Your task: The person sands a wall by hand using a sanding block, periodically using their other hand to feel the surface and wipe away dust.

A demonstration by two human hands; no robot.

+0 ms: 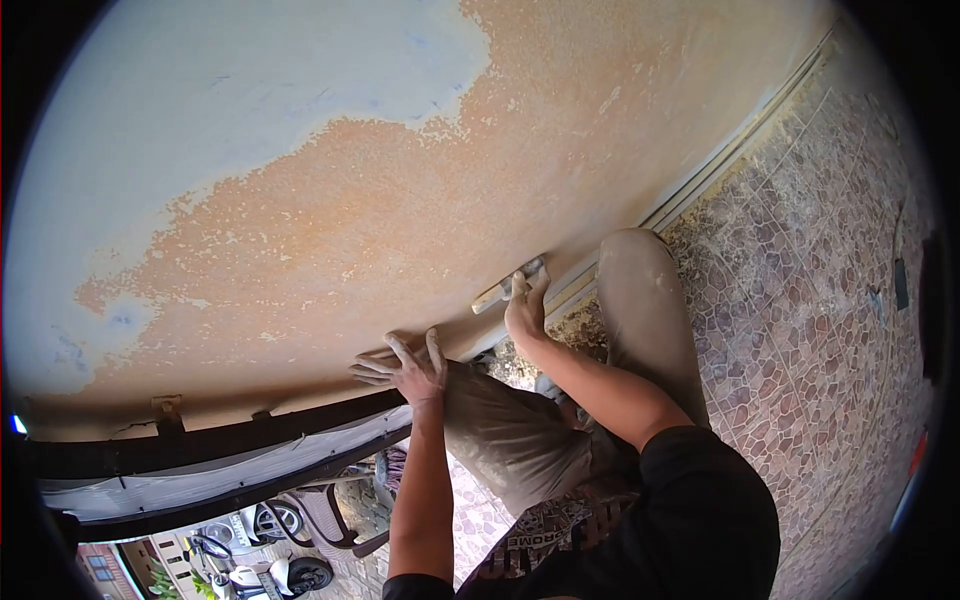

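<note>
A wall (330, 220) fills the upper left, with bare orange-tan plaster and a pale painted area along its far part. My left hand (408, 368) lies against the wall with its fingers spread and dusty, holding nothing. Close to the foot of the wall, my right hand (526, 305) grips a flat, light-edged tool (489, 299) that rests against the plaster. Part of the tool is hidden behind my fingers.
Patterned tile floor (790, 330) spreads to the right, with debris along the wall's base trim (735, 140). My knees are bent near the wall. At the lower left are a dark frame (250, 430), a chair (325, 515) and a motorcycle (275, 575).
</note>
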